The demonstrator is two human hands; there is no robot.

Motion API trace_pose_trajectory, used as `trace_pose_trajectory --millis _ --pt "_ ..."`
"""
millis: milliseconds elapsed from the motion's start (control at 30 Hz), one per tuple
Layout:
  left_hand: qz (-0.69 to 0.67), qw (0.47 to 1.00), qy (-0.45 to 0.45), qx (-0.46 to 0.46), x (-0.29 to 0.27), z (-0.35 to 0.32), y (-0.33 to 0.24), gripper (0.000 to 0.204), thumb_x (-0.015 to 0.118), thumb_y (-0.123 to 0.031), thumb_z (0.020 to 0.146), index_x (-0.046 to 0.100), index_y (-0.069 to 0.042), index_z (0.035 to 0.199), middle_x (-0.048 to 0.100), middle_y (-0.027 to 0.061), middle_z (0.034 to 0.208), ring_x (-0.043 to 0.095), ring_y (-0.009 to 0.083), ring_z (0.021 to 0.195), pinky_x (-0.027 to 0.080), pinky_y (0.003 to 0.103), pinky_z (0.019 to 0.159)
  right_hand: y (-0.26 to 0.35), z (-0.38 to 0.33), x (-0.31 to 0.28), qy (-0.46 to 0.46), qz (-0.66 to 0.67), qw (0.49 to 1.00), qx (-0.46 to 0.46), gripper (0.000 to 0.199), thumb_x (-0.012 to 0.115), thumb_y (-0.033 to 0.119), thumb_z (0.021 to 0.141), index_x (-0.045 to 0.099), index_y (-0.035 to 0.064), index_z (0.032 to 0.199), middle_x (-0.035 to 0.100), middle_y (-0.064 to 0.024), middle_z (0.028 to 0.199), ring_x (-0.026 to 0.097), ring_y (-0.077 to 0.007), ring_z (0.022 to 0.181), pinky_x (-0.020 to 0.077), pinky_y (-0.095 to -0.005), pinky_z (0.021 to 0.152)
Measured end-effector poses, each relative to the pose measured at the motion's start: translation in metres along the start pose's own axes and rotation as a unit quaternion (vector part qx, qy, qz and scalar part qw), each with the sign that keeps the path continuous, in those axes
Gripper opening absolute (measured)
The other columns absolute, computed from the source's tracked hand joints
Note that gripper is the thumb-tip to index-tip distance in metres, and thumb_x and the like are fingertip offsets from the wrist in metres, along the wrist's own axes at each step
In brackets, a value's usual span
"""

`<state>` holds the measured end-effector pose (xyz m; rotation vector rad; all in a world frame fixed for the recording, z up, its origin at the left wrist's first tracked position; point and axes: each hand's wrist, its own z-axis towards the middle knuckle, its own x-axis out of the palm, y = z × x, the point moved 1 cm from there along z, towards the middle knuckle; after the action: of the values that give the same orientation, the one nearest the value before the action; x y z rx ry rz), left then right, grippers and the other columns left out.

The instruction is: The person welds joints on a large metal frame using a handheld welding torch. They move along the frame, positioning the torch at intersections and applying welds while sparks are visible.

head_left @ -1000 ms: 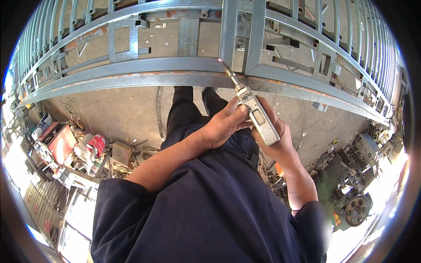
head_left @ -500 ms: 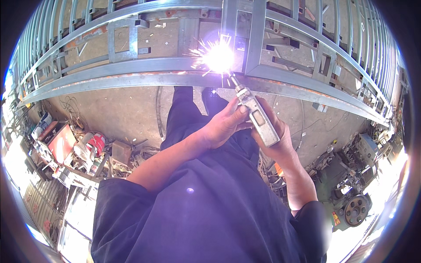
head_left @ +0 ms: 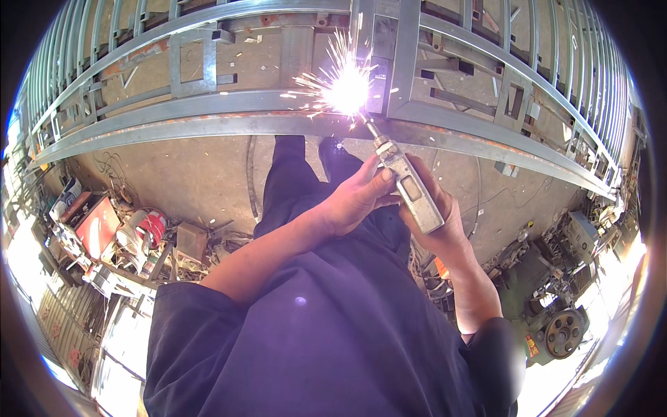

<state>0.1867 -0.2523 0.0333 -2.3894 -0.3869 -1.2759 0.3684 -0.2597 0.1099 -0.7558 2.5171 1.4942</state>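
Note:
A grey, boxy handheld welding gun with a slim metal nozzle is held in both hands, slanting up and to the left. My right hand wraps its body from the right and beneath. Near the front end, my left hand is closed against the gun, its thumb on the side; some fingers are hidden. At the nozzle tip, a white-violet glare throws sparks over a joint of the galvanized steel tube frame. The glare hides the exact spot where the tip meets the metal.
Upright bars of the frame stretch off to both sides. A hose lies on the concrete floor by my legs. Clutter, including a red box, lies at left. A green machine with a wheel stands at lower right.
The sparks fan out wider and higher, and the glare looks smaller. Both hands and the welding gun have stayed almost still.

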Motion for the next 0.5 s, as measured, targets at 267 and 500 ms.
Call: trace_pose_trajectory --millis 267,500 --pt "0.003 1.000 0.003 -0.006 -0.0019 0.0008 0.0041 0.096 0.063 -0.058 0.102 0.010 -0.011 0.167 0.038 0.0131 0.160 0.037 0.0281 0.151 0.031 0.052 0.125 -0.0016 -0.0033 -0.0010 0.004 -0.008 1.000 0.006 0.077 0.071 -0.001 0.086 0.045 0.0126 0.156 0.073 -0.0178 0.127 0.072 -0.0324 0.120 0.0576 -0.0359 0.094" --pt "-0.002 1.000 0.010 -0.007 -0.0012 0.0013 0.0056 0.095 0.063 -0.054 0.103 0.007 -0.012 0.168 0.037 0.0133 0.160 0.038 0.0287 0.151 0.033 0.051 0.124 -0.0019 -0.0049 -0.0013 0.000 0.014 1.000 0.000 0.079 0.070 -0.004 0.082 0.046 0.0144 0.155 0.073 -0.0176 0.125 0.072 -0.0342 0.117 0.0579 -0.0374 0.092"
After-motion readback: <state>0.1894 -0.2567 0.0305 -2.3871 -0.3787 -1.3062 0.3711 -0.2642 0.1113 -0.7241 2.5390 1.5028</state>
